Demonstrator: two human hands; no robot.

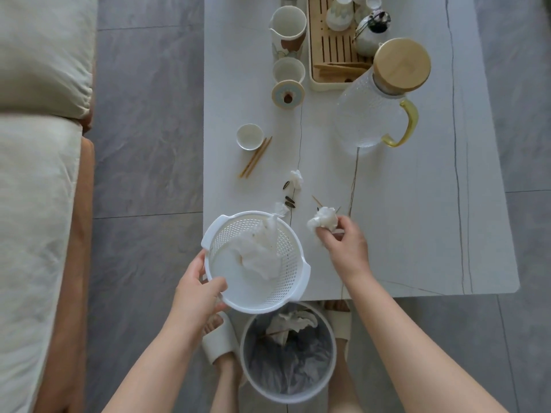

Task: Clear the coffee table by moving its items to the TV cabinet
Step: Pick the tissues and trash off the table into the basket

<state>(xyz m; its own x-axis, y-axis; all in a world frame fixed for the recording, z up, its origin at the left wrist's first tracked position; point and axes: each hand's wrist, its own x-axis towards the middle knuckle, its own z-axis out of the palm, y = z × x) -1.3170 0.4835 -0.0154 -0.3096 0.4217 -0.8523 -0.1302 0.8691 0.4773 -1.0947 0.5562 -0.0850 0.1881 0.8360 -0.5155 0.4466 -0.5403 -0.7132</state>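
My left hand (198, 289) grips the near rim of a white perforated basket (287, 281) at the coffee table's (417, 222) near left corner; crumpled tissue (259, 257) lies inside it. My right hand (346, 242) pinches a crumpled white tissue ball (323, 222) just above the tabletop, to the right of the basket. More tissue scraps (296, 177), dark seed shells (289, 201) and a toothpick (316, 200) lie loose between them. Farther back stand a small cup (250, 136), chopsticks (255, 157), a glass pitcher (369, 114) with a wooden lid, mugs (287, 28) and a bamboo tea tray (331, 55).
A grey-lined trash bin (287, 353) with tissue inside stands on the floor at the table's near edge, between my slippered feet (217, 341). A sofa (38, 174) runs along the left. Grey tile floor (149, 144) separates sofa and table.
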